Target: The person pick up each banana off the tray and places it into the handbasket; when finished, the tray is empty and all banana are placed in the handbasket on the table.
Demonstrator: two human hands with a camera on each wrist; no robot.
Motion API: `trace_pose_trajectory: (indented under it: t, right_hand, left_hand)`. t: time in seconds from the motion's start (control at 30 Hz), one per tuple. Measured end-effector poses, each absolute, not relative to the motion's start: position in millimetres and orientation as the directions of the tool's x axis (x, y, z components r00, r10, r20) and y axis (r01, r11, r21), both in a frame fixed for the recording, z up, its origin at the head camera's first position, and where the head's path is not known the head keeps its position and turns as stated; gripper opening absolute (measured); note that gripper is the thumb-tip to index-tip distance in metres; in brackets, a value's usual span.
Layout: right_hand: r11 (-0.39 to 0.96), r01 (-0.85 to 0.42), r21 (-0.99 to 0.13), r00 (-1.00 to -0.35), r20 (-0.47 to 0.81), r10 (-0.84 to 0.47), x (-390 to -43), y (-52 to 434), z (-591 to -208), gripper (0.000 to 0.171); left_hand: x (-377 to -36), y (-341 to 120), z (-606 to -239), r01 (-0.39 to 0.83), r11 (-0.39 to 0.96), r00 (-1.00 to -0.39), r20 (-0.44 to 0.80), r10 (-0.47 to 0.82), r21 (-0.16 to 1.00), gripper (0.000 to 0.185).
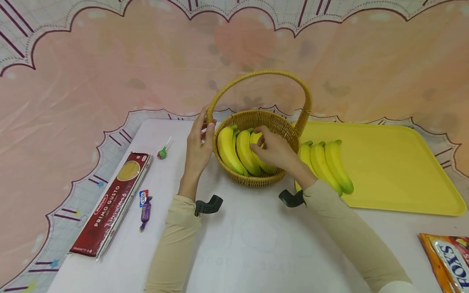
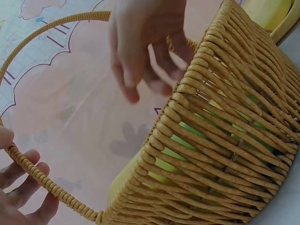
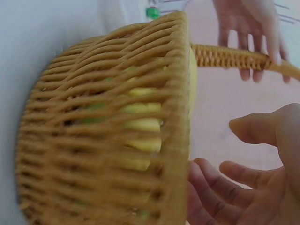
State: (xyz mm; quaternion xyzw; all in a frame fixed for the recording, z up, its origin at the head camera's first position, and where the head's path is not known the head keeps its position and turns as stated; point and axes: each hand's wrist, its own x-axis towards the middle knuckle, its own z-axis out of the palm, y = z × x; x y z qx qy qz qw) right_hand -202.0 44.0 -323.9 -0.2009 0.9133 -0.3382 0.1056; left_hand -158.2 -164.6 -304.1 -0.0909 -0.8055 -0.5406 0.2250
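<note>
A wicker basket (image 1: 253,181) with a tall arched handle (image 1: 269,72) stands at the table's middle. Yellow bananas (image 1: 229,150) lie side by side inside it, their lower ends hidden by the rim. My left hand (image 1: 199,142) holds the handle low on its left side; in the left wrist view the fingers (image 2: 35,183) curl behind it. Above the basket's right part is my right hand (image 1: 275,148), over the rightmost banana and partly covering it. In the right wrist view, its thumb (image 3: 255,129) and fingers stand apart, with nothing seen between them.
Right of the basket, more bananas (image 1: 331,169) lie on a yellow tray (image 1: 395,171). At left are a red spaghetti pack (image 1: 110,205), a lollipop (image 1: 162,152), and small wrapped sweets (image 1: 145,213). An orange packet (image 1: 447,260) lies at the right front.
</note>
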Motion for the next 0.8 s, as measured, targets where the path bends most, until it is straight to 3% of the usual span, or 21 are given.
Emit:
trace_pose_trajectory:
  t: [0.4,0.8]
  right_hand:
    - [0.616,-0.368,-0.696,-0.92,0.176,-0.351,-174,98,-343,0.031]
    - [0.701,-0.226,-0.677,-0.974,0.159,-0.161,-159,187,-370,0.035]
  left_hand:
    - [-158,-165,-307,0.401,0.394,-0.877,0.472,-0.097,0.827,0.044]
    - [-158,-166,-307,0.396,0.395,-0.88,0.465,-0.096,0.829,0.044]
